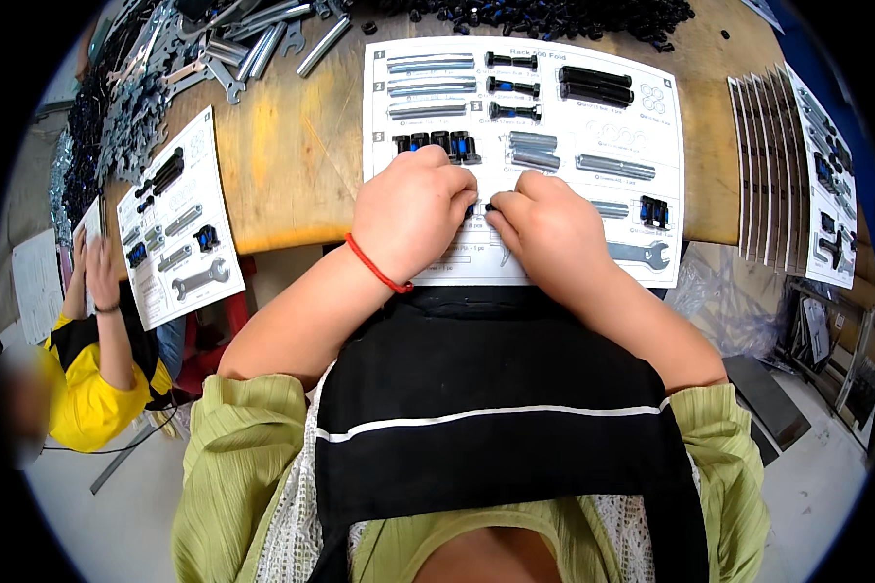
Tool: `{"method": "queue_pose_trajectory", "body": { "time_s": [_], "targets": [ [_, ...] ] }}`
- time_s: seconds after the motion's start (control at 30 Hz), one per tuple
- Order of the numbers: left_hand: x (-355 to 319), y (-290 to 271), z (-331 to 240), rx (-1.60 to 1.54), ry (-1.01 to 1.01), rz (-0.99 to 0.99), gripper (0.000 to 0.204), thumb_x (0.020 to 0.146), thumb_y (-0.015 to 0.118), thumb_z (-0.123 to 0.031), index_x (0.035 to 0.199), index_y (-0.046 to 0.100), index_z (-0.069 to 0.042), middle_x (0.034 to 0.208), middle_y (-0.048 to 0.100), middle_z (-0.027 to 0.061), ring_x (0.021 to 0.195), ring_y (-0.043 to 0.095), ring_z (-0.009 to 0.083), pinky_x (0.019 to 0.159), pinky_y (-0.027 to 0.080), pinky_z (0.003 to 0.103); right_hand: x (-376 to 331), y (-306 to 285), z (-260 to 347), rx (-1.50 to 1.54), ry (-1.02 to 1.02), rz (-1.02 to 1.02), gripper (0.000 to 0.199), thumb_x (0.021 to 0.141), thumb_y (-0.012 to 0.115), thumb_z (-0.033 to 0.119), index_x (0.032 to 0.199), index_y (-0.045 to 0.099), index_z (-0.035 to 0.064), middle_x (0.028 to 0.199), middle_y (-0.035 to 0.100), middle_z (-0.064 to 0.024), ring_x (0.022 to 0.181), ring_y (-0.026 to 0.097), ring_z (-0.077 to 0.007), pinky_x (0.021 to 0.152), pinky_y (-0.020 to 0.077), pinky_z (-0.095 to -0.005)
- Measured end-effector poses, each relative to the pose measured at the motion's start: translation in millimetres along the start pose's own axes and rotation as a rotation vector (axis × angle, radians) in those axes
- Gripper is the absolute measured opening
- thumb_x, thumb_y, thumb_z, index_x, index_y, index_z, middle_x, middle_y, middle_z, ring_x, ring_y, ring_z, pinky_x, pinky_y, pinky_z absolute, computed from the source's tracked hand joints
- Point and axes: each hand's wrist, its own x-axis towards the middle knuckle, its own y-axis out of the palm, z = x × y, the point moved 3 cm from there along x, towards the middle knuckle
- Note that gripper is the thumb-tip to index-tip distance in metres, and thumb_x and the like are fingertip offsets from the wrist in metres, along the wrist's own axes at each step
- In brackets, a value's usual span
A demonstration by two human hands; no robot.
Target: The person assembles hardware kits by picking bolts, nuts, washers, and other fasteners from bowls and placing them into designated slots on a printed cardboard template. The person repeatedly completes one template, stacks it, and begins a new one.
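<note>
A white printed parts sheet (666,117) lies before me on the wooden table, with hardware set on its pictures. Both my hands work close together over its lower middle. My left hand (408,209), with a red cord at the wrist, pinches a small black bolt (471,210) with a blue patch, mostly hidden by the fingers. Facing it, my right hand (551,225) is closed on a small black piece (491,207); its kind is hidden. Just above the left hand stand several short black bolts (465,147). Silver tubes (533,151), long black bolts (595,85) and a flat wrench (642,255) lie around.
Loose wrenches (226,80) and metal tubes (326,46) are piled at the far left. Black bolts (554,15) heap along the back. Another filled sheet (180,219) lies left, near a co-worker in a yellow sleeve (97,398). Stacked sheets (778,175) stand at right.
</note>
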Motion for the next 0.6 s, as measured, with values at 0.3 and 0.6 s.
{"method": "queue_pose_trajectory", "body": {
  "time_s": [0.3, 0.6],
  "targets": [
    [-7, -4, 5, 0.121, 0.086, 0.002, 0.007, 0.082, 0.067, -0.01, 0.087, 0.071, -0.01, 0.081, 0.06, 0.0065, 0.082, 0.06, 0.0279, 0.069, 0.051, 0.039, 21, 13, 7, 0.007, 0.055, 0.124, 0.015, 0.084, 0.069, 0.02, 0.087, 0.068, 0.0055, 0.085, 0.06, -0.0101, 0.08, 0.063, -0.0293, 0.066, 0.0532, -0.0398],
    [-26, -2, 2, -0.186, 0.195, -0.1, 0.014, 0.078, 0.071, -0.01, 0.091, 0.066, -0.011, 0.083, 0.065, 0.0069, 0.081, 0.063, 0.0269, 0.068, 0.052, 0.038, 2, -2, 1, 0.162, 0.054, -0.057, 0.021, 0.084, 0.066, 0.007, 0.104, 0.064, 0.0046, 0.086, 0.063, -0.0119, 0.08, 0.062, -0.033, 0.07, 0.0505, -0.0416]
  ]
}}
